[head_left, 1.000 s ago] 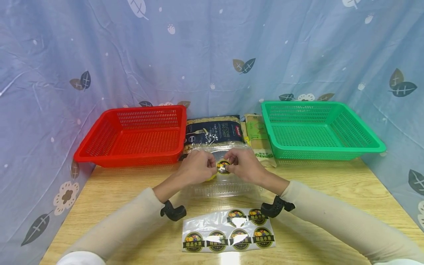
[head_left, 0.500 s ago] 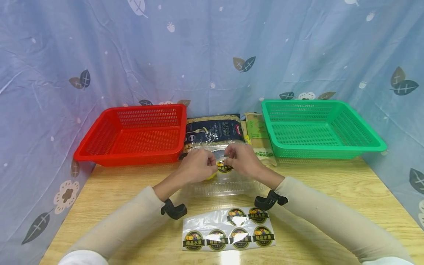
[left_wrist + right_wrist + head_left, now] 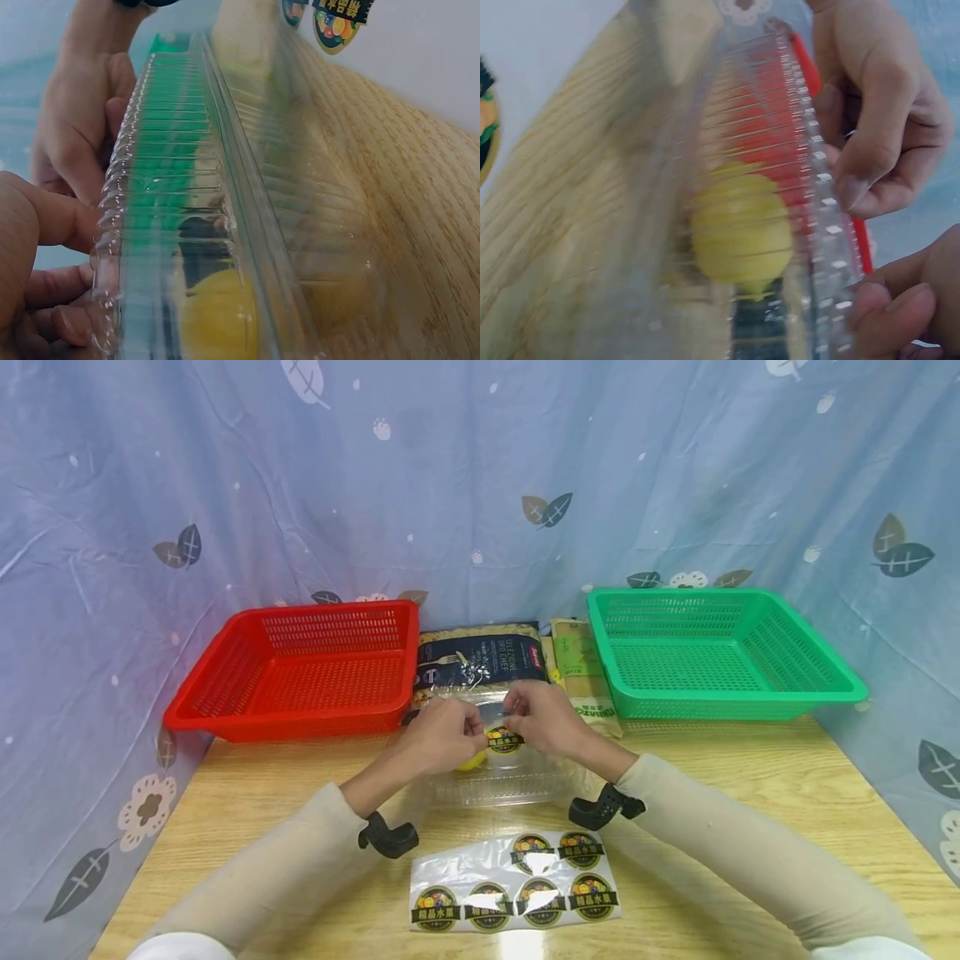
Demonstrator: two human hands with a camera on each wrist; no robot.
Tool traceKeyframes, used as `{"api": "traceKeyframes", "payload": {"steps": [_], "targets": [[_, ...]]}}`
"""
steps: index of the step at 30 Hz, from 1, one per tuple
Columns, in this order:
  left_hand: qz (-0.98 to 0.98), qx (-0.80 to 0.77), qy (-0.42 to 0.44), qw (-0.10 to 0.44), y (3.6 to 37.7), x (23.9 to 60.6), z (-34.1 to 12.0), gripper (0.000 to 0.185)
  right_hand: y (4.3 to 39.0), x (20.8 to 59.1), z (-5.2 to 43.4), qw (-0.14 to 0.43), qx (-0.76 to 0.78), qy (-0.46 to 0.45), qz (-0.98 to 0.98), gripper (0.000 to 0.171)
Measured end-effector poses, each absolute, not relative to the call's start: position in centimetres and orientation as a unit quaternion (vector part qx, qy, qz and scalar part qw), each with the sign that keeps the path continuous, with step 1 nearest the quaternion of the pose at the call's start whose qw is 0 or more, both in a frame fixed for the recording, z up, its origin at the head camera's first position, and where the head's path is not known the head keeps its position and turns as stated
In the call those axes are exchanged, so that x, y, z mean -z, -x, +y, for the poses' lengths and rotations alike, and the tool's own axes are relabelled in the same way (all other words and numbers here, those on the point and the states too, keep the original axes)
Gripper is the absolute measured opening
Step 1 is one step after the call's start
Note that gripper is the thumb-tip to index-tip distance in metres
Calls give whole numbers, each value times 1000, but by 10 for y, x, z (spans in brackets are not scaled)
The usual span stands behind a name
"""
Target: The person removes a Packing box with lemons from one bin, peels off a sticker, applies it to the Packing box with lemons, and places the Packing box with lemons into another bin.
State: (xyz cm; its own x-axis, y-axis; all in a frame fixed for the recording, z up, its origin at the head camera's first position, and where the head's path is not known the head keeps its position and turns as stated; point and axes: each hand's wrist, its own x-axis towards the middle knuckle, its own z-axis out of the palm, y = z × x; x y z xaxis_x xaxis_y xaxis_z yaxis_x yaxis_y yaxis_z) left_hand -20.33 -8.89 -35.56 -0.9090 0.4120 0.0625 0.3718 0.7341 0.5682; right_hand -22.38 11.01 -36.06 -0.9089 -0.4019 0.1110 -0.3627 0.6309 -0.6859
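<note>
Landmark: clear clamshell box [image 3: 498, 768], mid-bench [image 3: 750, 793], between the two baskets and just in front of the packets.

Left of the box: red basket [image 3: 300, 668] at the bench's back edge. Left hand [image 3: 442, 739] on the box's lid, fingers curled, pinching the lid edge beside the sticker.

On the box: round fruit sticker [image 3: 505, 740] lies on the lid between the two hands. Yellow fruit [image 3: 741, 229] inside, under the lid toward the left hand.

Right hand [image 3: 542, 720] also on the lid, fingertips curled and nipping at the sticker's upper edge.

Handling, as a judgement: box is thin ribbed plastic, light, springy, slippery and easily dented; best held by the stiffer rim, not the lid's middle. Sticker is limp and tacky; take it by its edge.

Behind the box: dark packet [image 3: 480, 662], white print, partly readable "SELEZIONE"; beside it a green-and-tan packet [image 3: 585, 672], print too small.

In front of the box: sticker sheet [image 3: 517, 889], six round labels reading "精品水果".

Right of the box: green basket [image 3: 712, 652].
</note>
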Motion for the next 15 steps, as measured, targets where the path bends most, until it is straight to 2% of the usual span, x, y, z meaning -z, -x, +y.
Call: {"api": "traceKeyframes", "payload": {"steps": [9,15], "targets": [[926,-308,-216,36,202,352,-90,15,220,350,111,107,448,167,872,13],[926,-315,-206,11,200,350,-92,17,219,342,118,97,469,149,865,21]]}}
